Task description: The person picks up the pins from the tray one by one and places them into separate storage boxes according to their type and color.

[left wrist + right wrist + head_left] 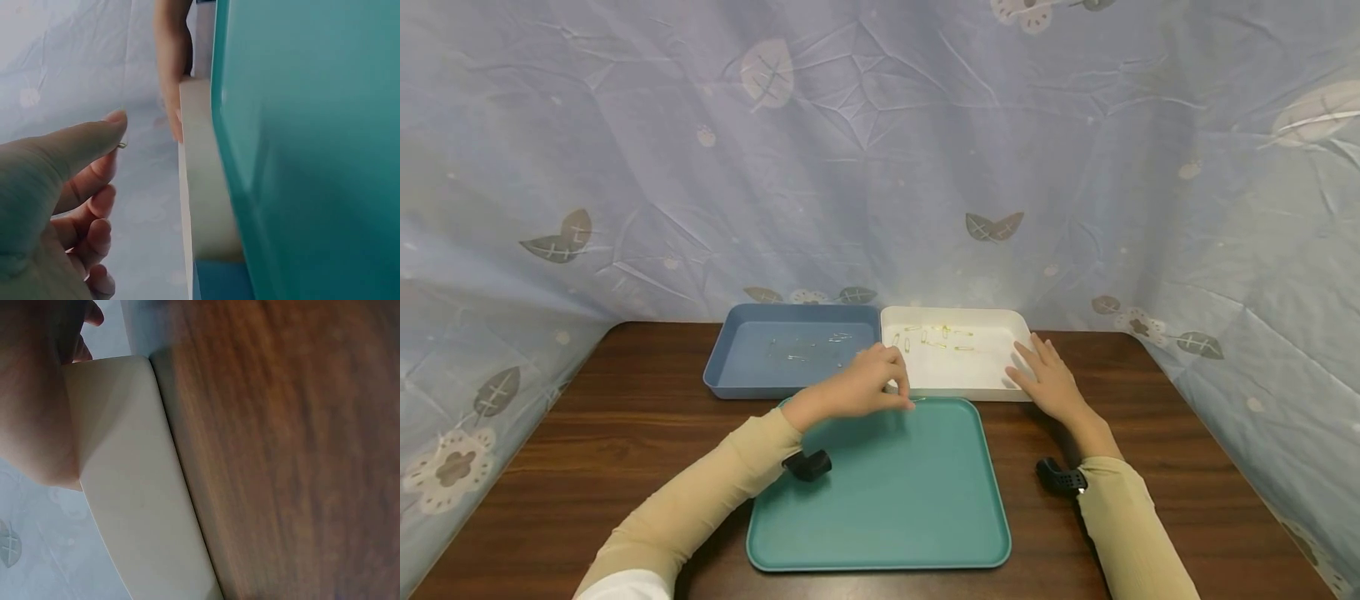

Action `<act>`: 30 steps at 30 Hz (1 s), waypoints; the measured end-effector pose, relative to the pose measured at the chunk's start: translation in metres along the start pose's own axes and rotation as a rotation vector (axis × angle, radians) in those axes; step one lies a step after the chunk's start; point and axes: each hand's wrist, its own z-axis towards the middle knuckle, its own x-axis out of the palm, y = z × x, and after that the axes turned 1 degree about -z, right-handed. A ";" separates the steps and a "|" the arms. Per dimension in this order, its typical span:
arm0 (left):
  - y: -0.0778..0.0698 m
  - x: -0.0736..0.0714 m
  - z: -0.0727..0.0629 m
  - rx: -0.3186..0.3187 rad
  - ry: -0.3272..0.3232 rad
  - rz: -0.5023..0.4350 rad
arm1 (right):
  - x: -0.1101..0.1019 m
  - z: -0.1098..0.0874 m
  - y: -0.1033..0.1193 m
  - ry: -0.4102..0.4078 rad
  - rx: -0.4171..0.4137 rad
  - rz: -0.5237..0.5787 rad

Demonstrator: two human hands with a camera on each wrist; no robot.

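My left hand (868, 383) is over the far edge of the green tray (887, 517), pinching a small gold-coloured safety pin (920, 399) between thumb and forefinger. In the left wrist view only a tiny end of the pin (122, 145) shows at the fingertips. My right hand (1048, 382), fingers spread, rests at the right end of the white tray (977, 382). Several gold safety pins (936, 343) lie scattered in that tray. To its left, the blue tray (737, 367) has several silver-looking pins (797, 357) in it; my left hand covers its near right corner.
All three trays stand on a dark wooden table (1045, 542); the blue and white ones sit side by side behind the green one. A patterned cloth (865, 167) hangs behind the table and along both sides. Dark bands (1060, 477) are on both wrists.
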 end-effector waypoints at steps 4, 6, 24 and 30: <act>0.005 -0.004 0.010 -0.032 -0.035 0.038 | 0.000 0.000 0.001 0.002 0.001 -0.036; 0.007 -0.005 0.015 -0.043 -0.041 0.052 | 0.000 0.000 0.002 0.008 0.003 -0.059; 0.022 -0.003 0.060 -0.068 -0.092 0.144 | -0.005 -0.004 0.004 0.054 0.043 -0.101; 0.023 -0.005 0.073 -0.110 -0.062 0.146 | -0.003 -0.004 0.004 0.050 0.045 -0.083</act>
